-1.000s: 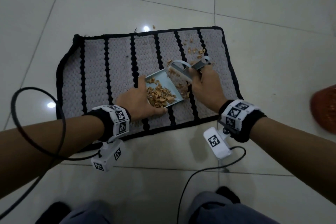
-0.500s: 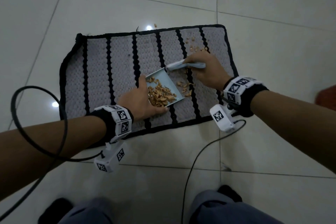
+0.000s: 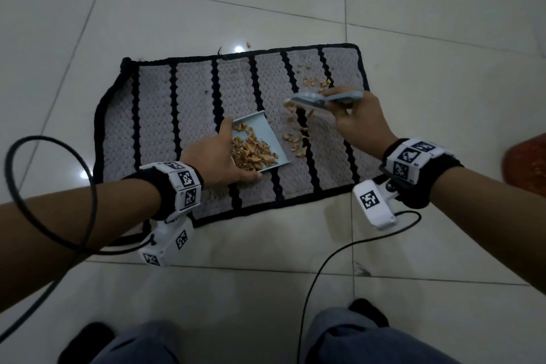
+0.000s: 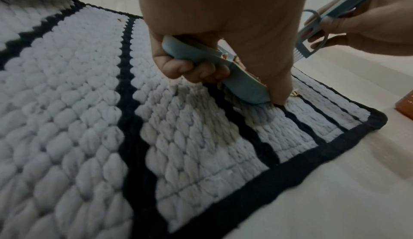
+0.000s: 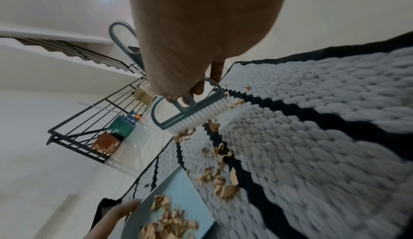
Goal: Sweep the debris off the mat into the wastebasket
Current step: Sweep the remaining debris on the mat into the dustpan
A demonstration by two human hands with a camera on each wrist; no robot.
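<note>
While curled round the handle of the small blue dustpan [image 3: 260,139], with fingers tucked beneath it in the left wrist view, left hand [image 3: 218,156] holding the pan tilted on the grey, black-striped mat [image 3: 153,127], a heap of tan debris [image 3: 254,154] inside. Right hand [image 3: 359,121] gripping a blue hand brush [image 3: 322,99] by its looped handle, white bristles [image 5: 198,114] at the mat amid loose shavings [image 3: 295,139] between brush and pan, more scattered near the far right corner. Orange wastebasket [image 3: 529,165] on the tiled floor [image 3: 295,3], well apart to the right.
</note>
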